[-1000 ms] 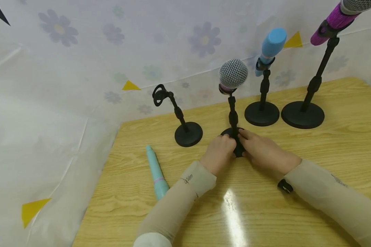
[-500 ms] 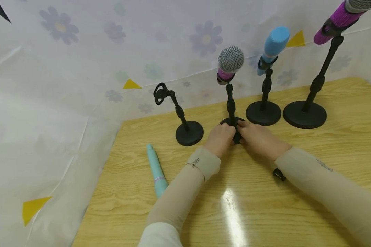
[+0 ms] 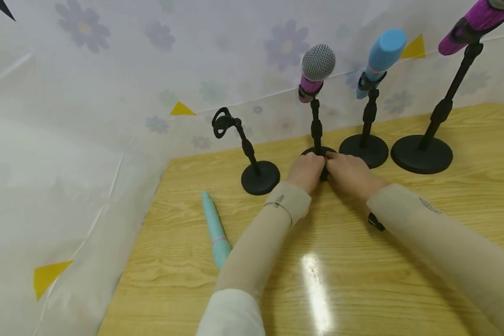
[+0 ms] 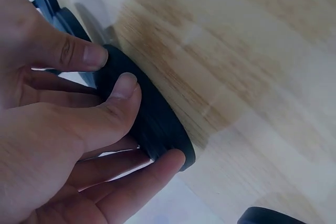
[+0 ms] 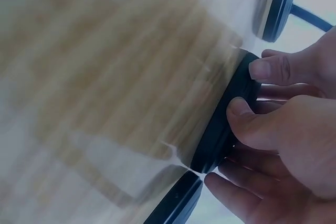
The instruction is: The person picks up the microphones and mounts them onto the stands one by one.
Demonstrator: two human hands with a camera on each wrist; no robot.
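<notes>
In the head view, my left hand [image 3: 307,171] and right hand [image 3: 350,173] hold a black desktop microphone stand [image 3: 316,127] by its round base, one hand on each side. A microphone [image 3: 318,63] with a silver mesh head and purple body sits in its clip. The left wrist view shows my left thumb [image 4: 123,90] on the base rim [image 4: 157,119], with fingers spread over the base. My right thumb [image 5: 240,109] likewise presses the rim in the right wrist view. The base stands close beside the blue microphone's stand [image 3: 365,148].
Left of my hands is a black stand [image 3: 258,177] with a bare clip. A teal microphone-shaped item [image 3: 215,228] lies on the wooden table [image 3: 172,280], partly behind my left sleeve. Farther right stands a taller stand [image 3: 424,153] with a purple microphone [image 3: 472,28]. A flowered cloth [image 3: 126,70] hangs behind.
Both hands have moved the held stand away from me, toward the back of the table, nearly level with the blue microphone's stand. The head view has shifted slightly. Other things stay put.
</notes>
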